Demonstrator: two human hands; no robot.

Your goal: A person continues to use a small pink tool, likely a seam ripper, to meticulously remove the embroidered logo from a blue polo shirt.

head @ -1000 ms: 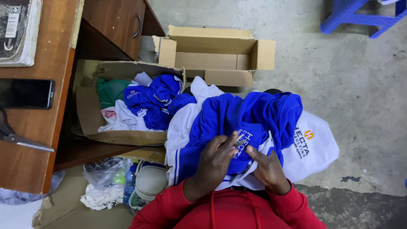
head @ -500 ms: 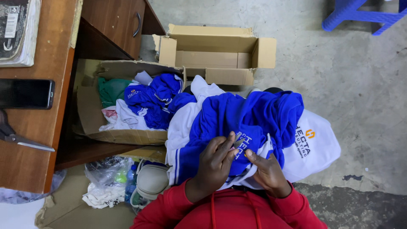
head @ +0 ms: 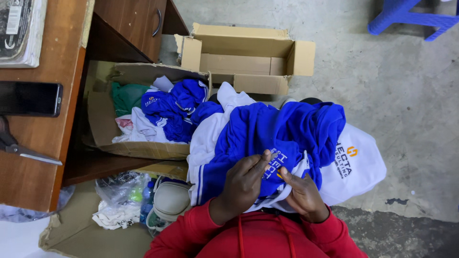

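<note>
Little has changed since the earlier frames: both hands stay on the blue shirt (head: 267, 138) in the lap. Left hand (head: 243, 184) pinches its printed fabric, and right hand (head: 302, 195) grips the white hem. White clothing (head: 356, 165) lies beneath. Further left, a cardboard box (head: 143, 149) holds more clothes beside a wooden desk (head: 43, 143).

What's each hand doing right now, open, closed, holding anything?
Left hand: fingers extended, pressing on the printed part of the blue shirt; whether it grips cannot be told.
Right hand: pinching the same shirt's fabric between thumb and fingers.
</note>
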